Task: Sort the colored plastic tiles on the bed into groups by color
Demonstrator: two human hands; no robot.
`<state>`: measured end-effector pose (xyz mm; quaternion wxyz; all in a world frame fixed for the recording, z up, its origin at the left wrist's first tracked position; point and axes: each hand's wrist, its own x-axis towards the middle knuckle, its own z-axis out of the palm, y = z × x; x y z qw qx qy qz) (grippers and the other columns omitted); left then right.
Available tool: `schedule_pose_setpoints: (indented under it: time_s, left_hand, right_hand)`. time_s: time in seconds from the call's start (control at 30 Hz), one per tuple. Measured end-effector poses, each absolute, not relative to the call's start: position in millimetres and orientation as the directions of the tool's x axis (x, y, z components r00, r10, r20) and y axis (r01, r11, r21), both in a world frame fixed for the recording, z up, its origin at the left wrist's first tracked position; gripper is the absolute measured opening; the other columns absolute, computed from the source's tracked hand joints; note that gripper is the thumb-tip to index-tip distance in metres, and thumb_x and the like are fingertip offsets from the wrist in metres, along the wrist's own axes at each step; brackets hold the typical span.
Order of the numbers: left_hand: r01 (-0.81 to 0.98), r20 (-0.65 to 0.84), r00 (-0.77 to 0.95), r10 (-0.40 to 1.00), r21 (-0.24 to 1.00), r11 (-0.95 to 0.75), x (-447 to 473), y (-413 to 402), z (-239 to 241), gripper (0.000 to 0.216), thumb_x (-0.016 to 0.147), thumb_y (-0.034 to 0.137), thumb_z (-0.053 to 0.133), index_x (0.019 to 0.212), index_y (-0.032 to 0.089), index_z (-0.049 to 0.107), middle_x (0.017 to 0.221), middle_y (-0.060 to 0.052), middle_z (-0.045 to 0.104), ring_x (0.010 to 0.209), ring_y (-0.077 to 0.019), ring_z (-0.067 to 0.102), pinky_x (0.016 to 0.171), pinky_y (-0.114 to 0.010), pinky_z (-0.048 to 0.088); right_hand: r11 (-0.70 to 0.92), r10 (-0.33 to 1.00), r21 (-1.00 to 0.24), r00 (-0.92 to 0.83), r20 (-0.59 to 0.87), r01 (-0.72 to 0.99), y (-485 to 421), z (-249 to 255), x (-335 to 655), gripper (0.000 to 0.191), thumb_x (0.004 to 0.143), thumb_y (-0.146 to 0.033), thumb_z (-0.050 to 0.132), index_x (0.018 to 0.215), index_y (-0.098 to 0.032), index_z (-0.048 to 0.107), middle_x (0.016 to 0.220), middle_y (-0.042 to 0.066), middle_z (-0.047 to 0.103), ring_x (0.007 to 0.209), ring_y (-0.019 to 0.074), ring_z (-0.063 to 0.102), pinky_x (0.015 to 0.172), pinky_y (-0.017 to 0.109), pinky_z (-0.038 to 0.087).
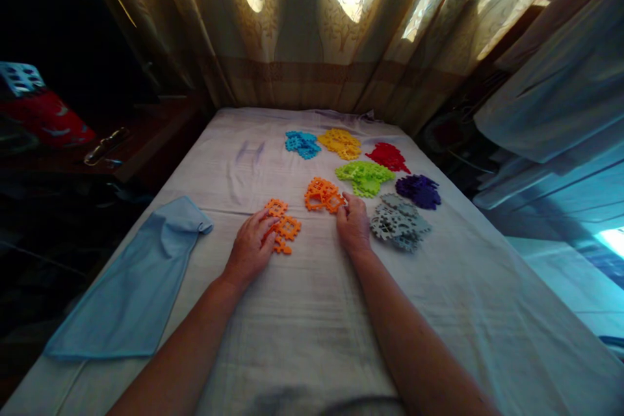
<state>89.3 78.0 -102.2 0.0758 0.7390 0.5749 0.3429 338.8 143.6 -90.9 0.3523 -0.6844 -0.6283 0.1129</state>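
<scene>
My left hand (250, 246) lies on the cloth with its fingers stretched and slightly apart, resting against a few flat orange interlocking pieces (289, 227) with notched edges. Part of those pieces is hidden under the fingers. At the right edge of a small orange pile (318, 192), my right hand (354, 223) is closed, thumb and forefinger on an orange interlocking piece (335, 203). Just right of that hand sits a heap of grey pieces (400, 222). Lime green pieces (365, 177) lie beyond its fingertips.
Further piles are blue (302, 143), yellow (340, 143), red (389, 156) and dark purple (418, 191). A light blue cloth (131, 286) lies along the left edge of the sheet-covered table (292, 338). Curtains (302, 45) hang behind; a dark cabinet (160, 123) stands left.
</scene>
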Motion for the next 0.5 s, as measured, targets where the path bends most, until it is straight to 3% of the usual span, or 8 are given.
schedule_pose_setpoints:
  time_s: [0.23,0.4,0.5]
  left_hand:
    - [0.794,0.405,0.015,0.914,0.55,-0.257,76.9,82.0,-97.8,0.033,0.089,0.028,0.049,0.116,0.023,0.067,0.136,-0.008,0.06,0.124,-0.0235,0.057,0.11,-0.044,0.044]
    - [0.816,0.407,0.003,0.913,0.527,-0.238,70.1,85.4,-98.3,0.032,0.09,0.032,0.05,0.114,0.022,0.068,0.131,-0.008,0.064,0.121,-0.0242,0.059,0.108,-0.045,0.046]
    - [0.827,0.418,0.022,0.908,0.503,-0.252,68.6,85.4,-98.5,0.032,0.09,0.032,0.05,0.114,0.021,0.067,0.13,-0.008,0.065,0.121,-0.0241,0.059,0.108,-0.045,0.046]
  right_hand:
    - [0.155,0.917,-0.557,0.091,0.389,0.816,123.5,-88.0,338.4,0.04,0.086,-0.021,0.047,0.121,-0.015,0.066,0.128,0.017,0.058,0.12,0.0274,0.053,0.106,0.046,0.043]
    - [0.438,0.857,-0.494,-0.183,0.482,0.751,107.4,-87.1,320.0,0.025,0.088,-0.025,0.053,0.104,-0.022,0.071,0.107,0.01,0.069,0.104,0.0229,0.061,0.096,0.038,0.05]
    - [0.557,0.812,-0.452,-0.342,0.472,0.697,100.4,-86.7,304.2,0.025,0.086,-0.029,0.061,0.107,-0.02,0.071,0.11,0.011,0.07,0.105,0.0241,0.061,0.095,0.039,0.049]
